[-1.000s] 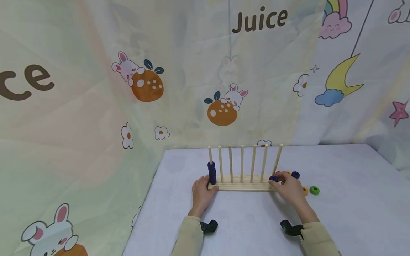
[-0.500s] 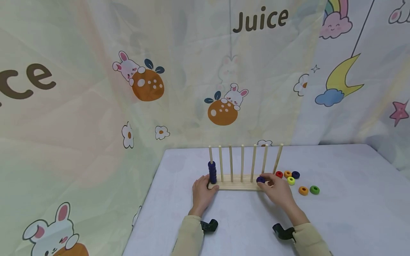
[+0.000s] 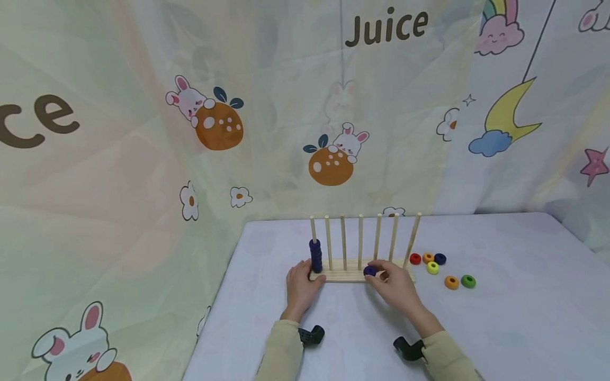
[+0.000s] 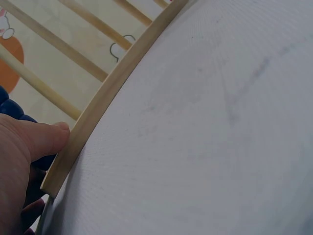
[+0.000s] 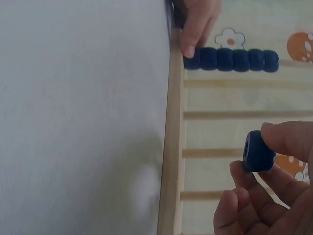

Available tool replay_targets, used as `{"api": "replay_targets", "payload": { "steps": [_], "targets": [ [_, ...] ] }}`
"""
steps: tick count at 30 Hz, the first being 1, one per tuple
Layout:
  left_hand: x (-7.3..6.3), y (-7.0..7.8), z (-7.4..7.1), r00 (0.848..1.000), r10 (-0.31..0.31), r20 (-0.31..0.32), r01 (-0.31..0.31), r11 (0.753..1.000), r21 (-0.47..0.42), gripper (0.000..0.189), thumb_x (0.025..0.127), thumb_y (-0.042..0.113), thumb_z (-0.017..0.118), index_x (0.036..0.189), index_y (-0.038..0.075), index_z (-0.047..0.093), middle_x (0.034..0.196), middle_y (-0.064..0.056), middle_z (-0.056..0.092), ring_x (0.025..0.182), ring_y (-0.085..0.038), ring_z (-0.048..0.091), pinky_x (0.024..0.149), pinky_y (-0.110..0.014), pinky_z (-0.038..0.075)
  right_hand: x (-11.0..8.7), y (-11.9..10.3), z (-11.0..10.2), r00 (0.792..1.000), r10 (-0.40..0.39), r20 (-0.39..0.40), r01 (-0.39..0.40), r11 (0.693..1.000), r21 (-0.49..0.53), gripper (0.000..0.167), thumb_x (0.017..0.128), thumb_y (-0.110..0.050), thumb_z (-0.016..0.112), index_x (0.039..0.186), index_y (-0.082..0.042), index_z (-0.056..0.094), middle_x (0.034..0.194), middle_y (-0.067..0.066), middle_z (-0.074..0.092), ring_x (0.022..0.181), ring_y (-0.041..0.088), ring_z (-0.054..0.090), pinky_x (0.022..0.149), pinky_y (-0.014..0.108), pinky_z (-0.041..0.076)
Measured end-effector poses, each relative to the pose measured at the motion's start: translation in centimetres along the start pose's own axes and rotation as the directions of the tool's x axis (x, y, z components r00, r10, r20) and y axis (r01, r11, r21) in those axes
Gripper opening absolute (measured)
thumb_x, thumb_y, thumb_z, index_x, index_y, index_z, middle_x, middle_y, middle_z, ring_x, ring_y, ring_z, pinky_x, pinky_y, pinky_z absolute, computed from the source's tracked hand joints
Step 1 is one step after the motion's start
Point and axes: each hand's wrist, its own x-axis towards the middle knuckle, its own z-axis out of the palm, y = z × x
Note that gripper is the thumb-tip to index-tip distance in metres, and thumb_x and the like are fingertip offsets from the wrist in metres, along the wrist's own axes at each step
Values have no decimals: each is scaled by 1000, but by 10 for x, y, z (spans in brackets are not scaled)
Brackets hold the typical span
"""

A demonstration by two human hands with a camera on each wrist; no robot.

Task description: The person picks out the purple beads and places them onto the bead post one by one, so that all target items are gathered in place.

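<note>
A wooden peg rack (image 3: 350, 276) stands on the table with a row of upright dowels. Dark blue beads (image 3: 316, 256) are stacked on its leftmost dowel. My left hand (image 3: 303, 288) grips the left end of the base, its thumb (image 4: 51, 139) against the front edge and the other fingers mostly hidden behind. Between thumb and fingertips, my right hand (image 3: 393, 286) pinches one blue bead (image 5: 259, 152). The bead is in front of the middle dowels, apart from them, its hole facing down toward the base in the right wrist view.
Right of the rack lie loose beads: a red one (image 3: 415, 259), a yellow one (image 3: 432, 268), a green one (image 3: 468, 281), a dark blue one (image 3: 440, 259) and two orange ones (image 3: 451, 282). A printed cloth (image 3: 267, 106) hangs behind the white table (image 3: 352, 338).
My right hand has carried the blue bead leftward along the rack, from its right end to the middle dowels. The loose beads have come into full view. My left hand has stayed put.
</note>
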Motion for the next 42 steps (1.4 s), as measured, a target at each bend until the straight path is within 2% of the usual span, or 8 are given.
{"api": "replay_targets", "payload": {
  "steps": [11,18,25,33,37,42],
  "targets": [
    [-1,-3,0,1000,-9,2,9,1000,7,58,85,28,74,132,-2,58,133,-16,60,132,-34,46,115,-50,24,0,-31,18,999,-34,4,34,998,51,35,83,-17,78,115,-8,65,104,3,68,80,14,55,65,25,47],
    [-1,-4,0,1000,-6,-3,6,1000,18,57,85,28,74,132,-1,58,133,-17,60,132,-35,46,114,-52,24,5,-42,24,992,-122,6,122,991,53,28,82,-15,79,107,-12,68,99,-1,69,78,11,56,66,25,48],
    [-1,-3,0,1000,0,-7,1,1000,26,57,85,27,75,131,-2,59,131,-17,61,130,-36,47,113,-53,26,10,-51,23,985,-173,-16,173,985,21,30,84,-18,77,112,-10,68,102,-1,70,77,11,57,65,26,49],
    [-1,-3,1,1000,14,1,-14,1000,24,57,85,29,75,132,1,59,132,-16,61,131,-35,47,114,-52,25,20,-70,14,964,-266,-24,266,964,16,31,87,-19,74,116,-9,68,105,0,69,79,12,57,67,27,51],
    [0,-3,2,999,42,-22,-41,999,33,55,83,27,76,129,1,61,129,-15,63,128,-36,49,112,-53,28,26,-83,9,944,-329,-24,330,944,23,29,87,-20,74,113,-9,68,101,-2,69,76,12,57,63,25,51],
    [0,-2,2,999,43,-31,-42,999,30,54,83,26,77,129,2,61,127,-14,64,128,-35,50,112,-52,28,35,-100,4,919,-390,-63,391,920,19,28,86,-20,76,111,-8,70,99,-1,70,73,12,59,62,26,51]
  ]
}}
